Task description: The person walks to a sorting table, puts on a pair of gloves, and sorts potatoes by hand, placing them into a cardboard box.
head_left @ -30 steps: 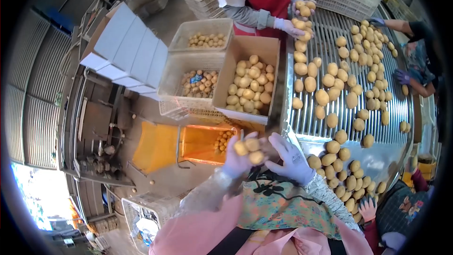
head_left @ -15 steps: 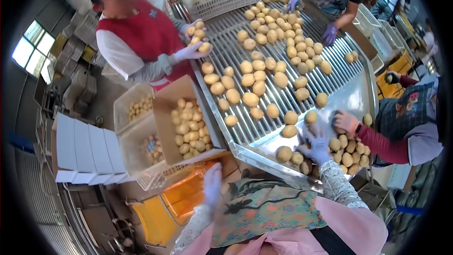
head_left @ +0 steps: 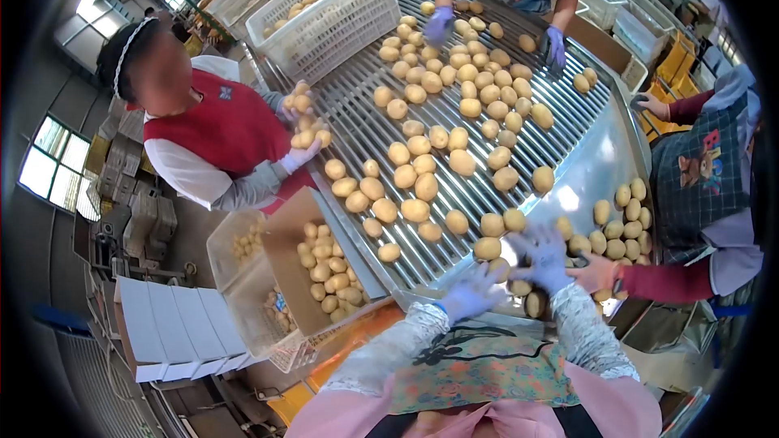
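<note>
My right hand (head_left: 542,261), in a pale purple glove, reaches over the potatoes (head_left: 520,286) at the table's near edge. Its fingers are spread, somewhat blurred, and I see none of the potatoes gripped in it. To its left, my left hand (head_left: 474,294), also gloved, is open with fingers stretched toward the same group. A potato (head_left: 488,248) lies just beyond my left fingertips. Close on the right, a co-worker's hand (head_left: 594,272) touches or nearly touches my right hand, beside more potatoes (head_left: 614,246). Part of the group is hidden under the hands.
Many potatoes lie across the metal roller table (head_left: 357,126). A person in a red apron (head_left: 235,113) holds several potatoes on the left. Another person's gloved hand (head_left: 439,26) works at the far side. A cardboard box (head_left: 284,235) of potatoes and a white crate (head_left: 341,20) adjoin the table.
My left hand has come up from beside the table's near edge, moving right toward the potatoes. My right hand stays over them. The view has shifted, and the co-worker's hand is nearer mine.
</note>
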`<state>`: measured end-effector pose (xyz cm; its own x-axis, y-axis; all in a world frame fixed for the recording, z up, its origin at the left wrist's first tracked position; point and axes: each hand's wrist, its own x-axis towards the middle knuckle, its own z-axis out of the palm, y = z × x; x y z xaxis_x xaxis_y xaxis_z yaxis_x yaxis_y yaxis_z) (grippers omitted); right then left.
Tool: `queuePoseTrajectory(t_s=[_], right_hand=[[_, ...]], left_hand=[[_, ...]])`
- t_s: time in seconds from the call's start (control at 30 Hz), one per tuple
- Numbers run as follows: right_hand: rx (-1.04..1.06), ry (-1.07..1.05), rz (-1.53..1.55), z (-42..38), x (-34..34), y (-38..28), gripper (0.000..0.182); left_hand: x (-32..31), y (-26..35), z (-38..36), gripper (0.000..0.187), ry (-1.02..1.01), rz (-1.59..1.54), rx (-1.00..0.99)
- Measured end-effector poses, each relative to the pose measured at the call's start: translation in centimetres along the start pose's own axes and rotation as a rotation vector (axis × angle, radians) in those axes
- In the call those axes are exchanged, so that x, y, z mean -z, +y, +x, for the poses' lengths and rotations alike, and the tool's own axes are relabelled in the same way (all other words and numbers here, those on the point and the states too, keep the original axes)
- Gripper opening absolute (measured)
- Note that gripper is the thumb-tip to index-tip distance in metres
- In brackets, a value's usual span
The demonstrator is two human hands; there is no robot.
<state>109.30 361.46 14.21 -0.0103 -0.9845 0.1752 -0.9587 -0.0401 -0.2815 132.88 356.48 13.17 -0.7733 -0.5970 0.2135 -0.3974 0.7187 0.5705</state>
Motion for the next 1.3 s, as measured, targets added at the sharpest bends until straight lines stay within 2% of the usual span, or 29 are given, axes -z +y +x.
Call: queuePoseTrajectory(t_s=[0.07, 0.1, 0.17, 0.2, 0.27, 0.3, 0.37, 0.4, 0.43, 0.47, 0.5, 0.53, 0.6, 0.63, 0.67, 0.73, 0.8, 0.87, 0.9, 0.97, 1.0, 1.03, 1.07, 1.1, 1.13, 1.17, 1.2, 1.27, 1.3], right_hand=[[-0.158, 0.003, -0.099, 3.0, 0.7, 2.9, 0.053], [-0.184, 0.127, -0.105, 4.2, -0.2, 4.4, 0.052], [-0.206, 0.25, -0.11, 7.8, -0.1, 6.1, 0.05], [-0.007, 0.258, -0.028, 10.7, 1.7, 5.3, 0.048], [0.251, 0.207, 0.157, 16.4, 2.4, 3.5, 0.041], [0.303, 0.22, 0.171, 19.2, 1.3, 2.6, 0.04], [0.366, 0.173, 0.171, 25.2, -0.6, 0.5, 0.044], [0.421, 0.248, 0.158, 28.3, -2.7, 0.2, 0.046], [0.345, 0.154, 0.142, 31.0, -3.4, -1.2, 0.049], [0.333, 0.113, 0.113, 33.5, -4.6, -2.4, 0.054], [0.263, 0.028, 0.086, 35.4, -6.1, -3.9, 0.057], [0.195, -0.057, 0.056, 36.8, -7.2, -5.5, 0.06], [0.156, -0.377, 0.037, 37.4, -6.8, -8.9, 0.063], [0.161, -0.453, 0.0, 37.2, -6.2, -10.3, 0.059], [0.218, -0.408, 0.014, 36.2, -6.2, -11.2, 0.052], [0.376, -0.334, 0.065, 33.0, -9.0, -11.1, 0.046], [0.477, -0.241, 0.034, 27.6, -8.8, -9.9, 0.038], [0.506, -0.105, 0.094, 22.0, -8.7, -8.7, 0.031], [0.493, -0.045, 0.181, 19.4, -7.6, -8.2, 0.026], [0.447, -0.011, 0.332, 14.8, -5.1, -6.8, 0.019], [0.404, -0.04, 0.401, 12.9, -4.1, -5.9, 0.017], [0.394, -0.033, 0.387, 11.8, -2.6, -4.8, 0.017], [0.398, -0.008, 0.392, 10.8, -1.0, -3.7, 0.015], [0.401, 0.015, 0.398, 9.7, 0.0, -2.7, 0.014], [0.393, 0.016, 0.387, 8.8, 0.4, -1.2, 0.014], [0.244, 0.008, 0.359, 8.4, 0.6, 0.4, 0.013], [0.095, 0.007, 0.33, 8.4, 0.6, 2.0, 0.013], [0.052, -0.006, 0.221, 9.5, 0.1, 5.7, 0.012], [0.013, -0.021, 0.12, 10.7, 0.6, 6.9, 0.012]], left_hand=[[4.5, -1.5, 3.2, 0.031, -0.183, -0.416, 0.271], [5.4, -4.4, 3.6, 0.025, -0.146, -0.221, 0.199], [9.2, -9.9, 4.8, 0.022, 0.254, 0.042, 0.153], [11.5, -12.8, 5.1, 0.028, 0.323, 0.277, 0.202], [14.5, -17.9, 5.2, 0.046, 0.419, 0.619, 0.571], [14.1, -18.9, 5.2, 0.046, 0.413, 0.623, 0.577], [13.2, -20.1, 5.4, 0.069, 0.275, 0.51, 0.94], [11.4, -18.9, 5.8, 0.08, 0.296, 0.359, 0.979], [10.7, -16.1, 7.1, 0.087, 0.18, 0.228, 0.977], [8.5, -15.6, 6.8, 0.087, 0.147, 0.19, 0.842], [8.1, -10.8, 7.5, 0.089, -0.039, 0.315, 0.845], [4.4, -10.0, 6.1, 0.083, 0.083, 0.355, 0.727], [2.7, -5.7, 4.4, 0.068, -0.034, 0.432, 0.494], [3.7, -5.2, 4.3, 0.061, -0.005, 0.249, 0.427], [5.0, -5.1, 3.5, 0.055, 0.02, 0.061, 0.357], [7.1, -9.5, 1.4, 0.041, -0.082, -0.348, 0.562], [10.3, -12.1, 2.0, 0.021, 0.318, 0.07, 0.37], [14.0, -14.6, 3.2, 0.035, 0.311, 0.46, 0.554], [13.7, -14.9, 3.4, 0.035, 0.31, 0.449, 0.534], [12.1, -15.9, 2.9, 0.055, -0.063, 0.535, 0.723], [9.3, -14.8, 2.5, 0.073, -0.057, 0.607, 0.662], [7.0, -13.4, 2.2, 0.076, -0.108, 0.69, 0.61], [7.2, -10.6, 3.7, 0.069, -0.126, 0.386, 0.657], [3.2, -11.2, 1.8, 0.058, -0.044, 0.449, 0.351], [2.8, -8.0, 2.7, 0.046, -0.019, 0.146, 0.372], [4.1, -4.3, 3.7, 0.053, -0.316, 0.193, 0.384], [3.8, -2.4, 4.1, 0.053, -0.312, 0.192, 0.373], [2.9, 0.1, 4.2, 0.047, -0.132, -0.08, -0.129], [2.7, 0.0, 4.3, 0.047, -0.129, -0.082, -0.137]])
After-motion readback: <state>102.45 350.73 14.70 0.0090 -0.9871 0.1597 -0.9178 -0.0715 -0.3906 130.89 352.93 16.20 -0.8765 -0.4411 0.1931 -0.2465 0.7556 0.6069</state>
